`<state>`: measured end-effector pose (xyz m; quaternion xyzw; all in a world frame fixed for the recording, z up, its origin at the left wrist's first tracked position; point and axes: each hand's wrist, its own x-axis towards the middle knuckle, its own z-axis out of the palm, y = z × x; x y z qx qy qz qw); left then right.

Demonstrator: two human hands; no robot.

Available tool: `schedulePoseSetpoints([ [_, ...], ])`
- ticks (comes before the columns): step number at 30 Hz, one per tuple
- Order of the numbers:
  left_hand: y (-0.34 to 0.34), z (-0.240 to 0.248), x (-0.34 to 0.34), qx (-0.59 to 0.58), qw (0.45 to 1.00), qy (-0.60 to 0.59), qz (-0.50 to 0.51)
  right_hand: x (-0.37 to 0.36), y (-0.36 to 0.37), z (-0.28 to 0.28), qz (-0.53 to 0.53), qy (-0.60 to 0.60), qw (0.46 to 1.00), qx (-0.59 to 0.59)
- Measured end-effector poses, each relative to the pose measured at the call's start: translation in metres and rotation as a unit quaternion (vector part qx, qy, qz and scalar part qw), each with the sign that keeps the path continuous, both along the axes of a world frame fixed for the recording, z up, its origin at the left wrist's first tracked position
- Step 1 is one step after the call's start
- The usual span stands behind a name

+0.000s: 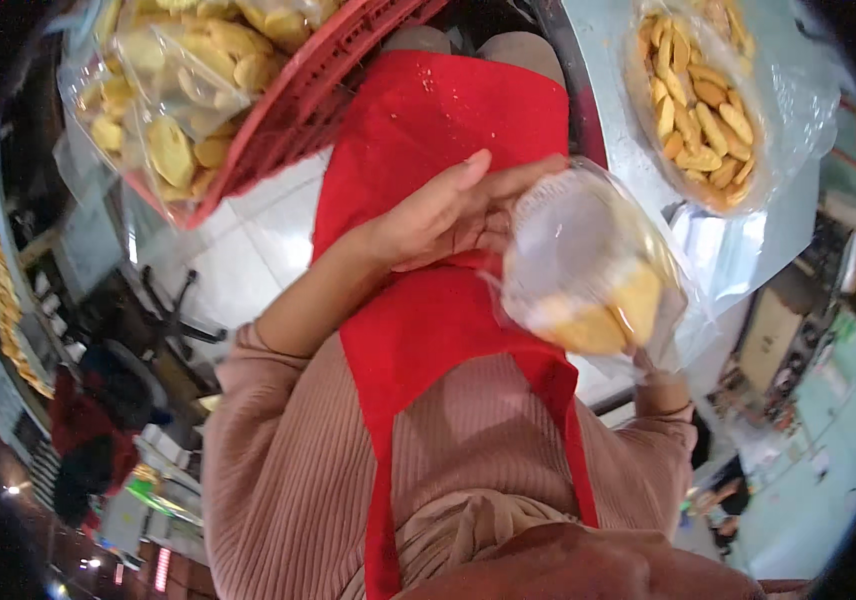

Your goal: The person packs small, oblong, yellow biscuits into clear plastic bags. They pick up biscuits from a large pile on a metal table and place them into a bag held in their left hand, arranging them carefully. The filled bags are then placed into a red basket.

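Note:
A clear plastic bag (pixel 588 265) of yellow-tan pieces hangs tilted in front of my red apron, with a pale whitish area across its upper part. My right hand (pixel 645 368) grips the bag from behind at its lower right. Most of those fingers are hidden by the bag. At the bag's left side is my left hand (pixel 453 210), its fingers stretched out and its thumb apart. Its longest visible finger reaches the bag's upper edge; whether it presses on the plastic I cannot tell.
A red plastic crate (pixel 298 90) at the upper left carries clear bags of yellow slices (pixel 173 150). On the pale table (pixel 598 60) at the right lies another clear bag of long tan pieces (pixel 708 120). Below the crate are white floor tiles (pixel 273 235). Another person (pixel 98 440) is farther left.

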<state>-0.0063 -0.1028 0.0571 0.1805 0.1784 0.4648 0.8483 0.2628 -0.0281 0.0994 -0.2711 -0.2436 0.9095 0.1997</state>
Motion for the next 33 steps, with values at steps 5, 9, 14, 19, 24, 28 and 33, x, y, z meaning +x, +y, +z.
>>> schedulePoseSetpoints([
  [5,-0.001,0.018,0.005,0.147,0.967,0.205,0.047,0.0,0.001,0.012,-0.031,0.058,0.992,-0.107],
  [9,0.003,0.012,0.017,0.226,0.888,0.372,0.151,0.005,0.022,0.018,0.016,0.013,0.991,-0.131],
  [14,0.023,-0.024,-0.004,0.036,0.972,0.146,0.181,-0.005,0.045,0.014,0.233,-0.17,0.957,0.018],
  [19,0.007,-0.086,-0.049,-0.1,0.983,-0.032,0.151,-0.036,0.056,0.048,0.358,-0.25,0.659,0.612],
  [24,0.004,-0.088,-0.049,-0.076,0.974,-0.099,0.19,-0.052,0.048,0.051,0.276,-0.237,0.473,0.802],
  [28,0.0,-0.085,-0.054,-0.088,0.98,0.01,0.176,-0.049,0.049,0.019,0.274,-0.324,0.368,0.827],
  [33,0.012,-0.062,-0.051,-0.11,0.976,0.063,0.178,-0.044,0.047,0.0,0.22,-0.339,0.436,0.804],
])
